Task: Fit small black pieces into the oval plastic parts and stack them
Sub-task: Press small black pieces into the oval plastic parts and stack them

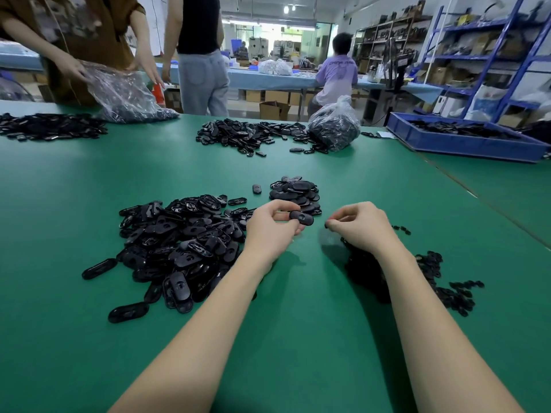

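Note:
My left hand (272,226) pinches one black oval plastic part (301,217) between thumb and fingers, a little above the green table (298,338). My right hand (359,226) is curled just right of it, pinching a small black piece (327,225) at its fingertips. A big loose heap of oval parts (182,242) lies left of my left arm. A smaller pile of oval parts (296,193) sits just beyond my hands. Small black pieces (447,286) are scattered under and right of my right forearm, partly hidden by it.
More black parts lie at the far middle (250,135) and far left (50,126), with a full plastic bag (335,125) and a blue tray (465,141) at far right. A person across the table handles another bag (128,96); others stand behind.

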Tool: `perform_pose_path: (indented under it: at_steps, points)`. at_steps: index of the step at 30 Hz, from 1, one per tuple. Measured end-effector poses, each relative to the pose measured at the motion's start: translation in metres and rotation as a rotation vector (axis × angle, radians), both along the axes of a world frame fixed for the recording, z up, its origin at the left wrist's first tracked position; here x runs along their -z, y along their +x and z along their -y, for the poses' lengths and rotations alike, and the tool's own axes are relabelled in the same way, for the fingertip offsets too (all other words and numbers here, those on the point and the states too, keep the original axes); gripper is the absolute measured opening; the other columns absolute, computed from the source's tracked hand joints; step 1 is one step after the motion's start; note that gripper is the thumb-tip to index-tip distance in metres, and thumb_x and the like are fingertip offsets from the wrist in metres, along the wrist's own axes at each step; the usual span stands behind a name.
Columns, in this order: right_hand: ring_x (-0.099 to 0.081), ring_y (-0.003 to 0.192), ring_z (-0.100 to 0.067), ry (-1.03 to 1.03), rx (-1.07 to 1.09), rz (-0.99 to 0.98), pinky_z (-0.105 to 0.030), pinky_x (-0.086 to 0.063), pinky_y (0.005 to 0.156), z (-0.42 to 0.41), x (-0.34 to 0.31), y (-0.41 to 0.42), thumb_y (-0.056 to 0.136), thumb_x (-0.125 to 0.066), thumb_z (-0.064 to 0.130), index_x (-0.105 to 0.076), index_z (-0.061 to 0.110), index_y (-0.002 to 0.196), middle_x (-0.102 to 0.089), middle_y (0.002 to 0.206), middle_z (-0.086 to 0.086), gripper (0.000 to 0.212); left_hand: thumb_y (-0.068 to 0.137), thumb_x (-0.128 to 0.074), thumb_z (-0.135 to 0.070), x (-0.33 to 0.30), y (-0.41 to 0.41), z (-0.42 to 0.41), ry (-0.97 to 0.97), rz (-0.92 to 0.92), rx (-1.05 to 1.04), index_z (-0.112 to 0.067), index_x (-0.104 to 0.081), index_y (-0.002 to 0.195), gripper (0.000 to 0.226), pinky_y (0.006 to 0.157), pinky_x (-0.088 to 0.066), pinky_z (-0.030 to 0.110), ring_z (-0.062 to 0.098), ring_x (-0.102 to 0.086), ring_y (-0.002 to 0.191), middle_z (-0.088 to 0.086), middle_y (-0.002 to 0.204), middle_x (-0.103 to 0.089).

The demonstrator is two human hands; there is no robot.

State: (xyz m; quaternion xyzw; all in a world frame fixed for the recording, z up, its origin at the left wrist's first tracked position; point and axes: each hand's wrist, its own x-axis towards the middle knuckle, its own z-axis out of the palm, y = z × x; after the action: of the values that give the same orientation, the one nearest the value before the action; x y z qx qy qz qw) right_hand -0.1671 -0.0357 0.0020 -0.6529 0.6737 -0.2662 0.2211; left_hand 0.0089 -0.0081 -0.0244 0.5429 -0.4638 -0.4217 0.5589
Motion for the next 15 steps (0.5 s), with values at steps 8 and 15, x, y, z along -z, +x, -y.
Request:
perform_pose_path:
  at_steps: [8,15]
  points:
    - [-0.046,0.065,-0.012,0.132,-0.177,0.528,-0.016,-0.031,0.046,-0.007,-0.008,0.023,0.079,-0.081,0.025,-0.078,0.030,0.078,-0.071,0.076,0.012,0.006,0.081,-0.076,-0.012,-0.002,0.004,0.003,0.053,-0.031,-0.047,-0.019,-0.060,0.082,0.017,0.068,-0.047,0.027,0.012,-0.055,0.059,-0.007,0.066,-0.065]
    - [-0.047,0.061,-0.010,0.157,-0.156,0.574,-0.015,-0.030,0.044,-0.005,-0.003,0.025,0.078,-0.081,0.025,-0.080,0.035,0.077,-0.067,0.075,0.011,0.010,0.085,-0.060,0.014,-0.008,0.006,0.000,-0.003,-0.231,0.062,-0.022,-0.072,0.099,0.040,0.074,-0.059,0.021,0.010,-0.072,0.071,0.009,0.097,-0.071]
